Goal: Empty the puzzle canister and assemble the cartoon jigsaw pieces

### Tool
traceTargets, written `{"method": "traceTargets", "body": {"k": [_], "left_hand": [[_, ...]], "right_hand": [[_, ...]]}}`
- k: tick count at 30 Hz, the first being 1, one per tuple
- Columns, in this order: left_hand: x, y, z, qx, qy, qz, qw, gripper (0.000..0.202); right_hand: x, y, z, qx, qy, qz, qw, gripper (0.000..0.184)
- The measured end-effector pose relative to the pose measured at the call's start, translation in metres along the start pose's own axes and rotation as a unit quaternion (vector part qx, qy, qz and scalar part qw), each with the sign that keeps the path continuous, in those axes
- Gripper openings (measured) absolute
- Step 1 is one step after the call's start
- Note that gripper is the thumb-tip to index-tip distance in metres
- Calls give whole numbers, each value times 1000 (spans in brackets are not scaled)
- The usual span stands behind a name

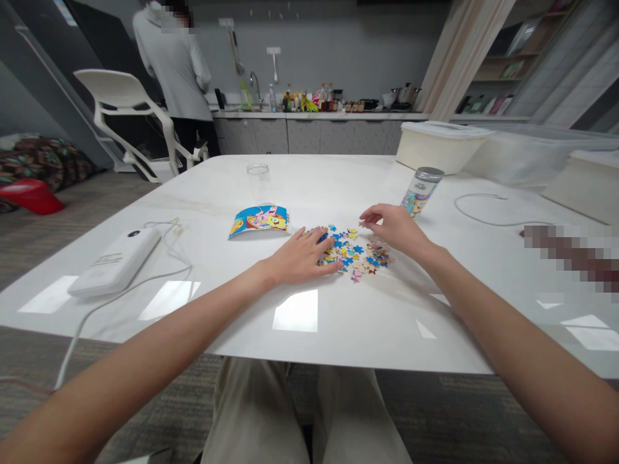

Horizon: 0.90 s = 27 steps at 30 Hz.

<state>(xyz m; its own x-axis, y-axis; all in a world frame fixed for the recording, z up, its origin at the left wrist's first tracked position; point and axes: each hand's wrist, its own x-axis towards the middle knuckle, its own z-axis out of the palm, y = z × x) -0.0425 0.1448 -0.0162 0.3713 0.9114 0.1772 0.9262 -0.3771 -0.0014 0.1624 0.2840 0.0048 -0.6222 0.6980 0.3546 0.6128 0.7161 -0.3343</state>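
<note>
A heap of small colourful puzzle pieces [355,252] lies on the white table [309,322] in front of me. My left hand [302,258] rests flat on the heap's left side, fingers stretched out over the pieces. My right hand [394,229] hovers at the heap's far right edge, fingers curled together as in a pinch; what they hold is too small to make out. A cartoon picture card [259,220] lies left of the heap. A clear tube with a grey cap [420,191] stands just behind my right hand.
A white power bank [116,261] with its cable lies at the left. A small glass dish [257,169] sits far back. White storage boxes [440,147] stand at the right rear. A person stands at the kitchen counter [314,116] beside a white chair [130,116].
</note>
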Motion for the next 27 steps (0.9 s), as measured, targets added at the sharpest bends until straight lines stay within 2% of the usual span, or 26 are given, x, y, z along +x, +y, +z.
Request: {"method": "traceTargets", "body": {"k": [2, 6, 11, 17, 20, 23, 27], "left_hand": [[0, 1, -1, 1, -3, -2, 1000, 55], [1, 3, -3, 6, -15, -6, 1000, 57], [1, 3, -2, 14, -12, -3, 1000, 55], [0, 0, 0, 20, -1, 5, 1000, 53], [0, 0, 0, 20, -6, 3, 1000, 55], [0, 0, 1, 15, 0, 3, 1000, 55], [0, 1, 0, 14, 3, 4, 1000, 56]], "right_hand": [[0, 4, 6, -40, 2, -21, 999, 24], [-1, 8, 10, -73, -61, -41, 995, 28], [0, 11, -6, -79, -72, -29, 994, 26], [2, 24, -18, -101, -183, -28, 977, 19], [2, 26, -17, -101, -183, -20, 978, 17], [4, 25, -17, -96, -167, -40, 981, 18], [4, 21, -16, -48, -166, -28, 985, 20]]}}
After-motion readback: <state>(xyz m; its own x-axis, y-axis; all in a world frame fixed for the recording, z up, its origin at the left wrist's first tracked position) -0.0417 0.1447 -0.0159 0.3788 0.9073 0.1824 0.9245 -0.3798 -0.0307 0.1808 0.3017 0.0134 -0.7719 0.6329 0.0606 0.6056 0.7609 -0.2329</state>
